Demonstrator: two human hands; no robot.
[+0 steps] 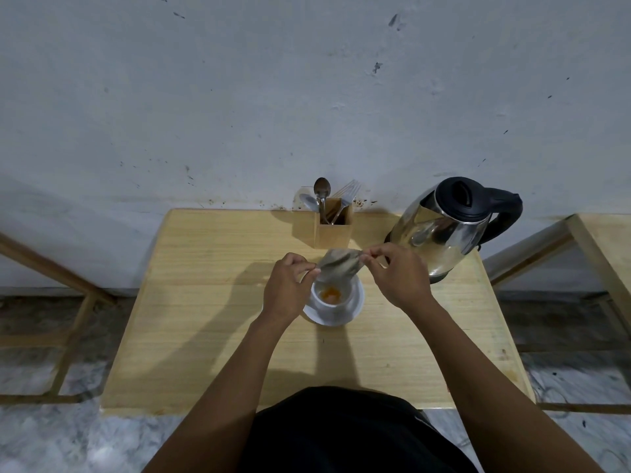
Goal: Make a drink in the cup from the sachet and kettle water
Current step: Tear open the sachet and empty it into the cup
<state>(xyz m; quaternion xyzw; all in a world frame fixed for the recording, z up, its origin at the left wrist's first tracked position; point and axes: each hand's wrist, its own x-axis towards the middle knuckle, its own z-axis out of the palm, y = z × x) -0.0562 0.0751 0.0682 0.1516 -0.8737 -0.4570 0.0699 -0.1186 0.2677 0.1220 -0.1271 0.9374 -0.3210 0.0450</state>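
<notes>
A white cup (333, 302) stands on a white saucer (355, 310) in the middle of the wooden table (211, 319). Orange powder (330, 295) lies in the bottom of the cup. Directly above the cup hangs a greyish sachet (339, 264), tilted with its lower end at the cup's rim. My left hand (288, 288) pinches its left corner and my right hand (397, 274) pinches its right corner. A steel kettle (444, 230) with a black lid and handle stands at the back right of the table.
A wooden holder (334, 232) with spoons and forks stands at the table's back edge against the wall. Wooden frames sit on the floor at the left (68, 322) and another wooden table at the right (601, 254).
</notes>
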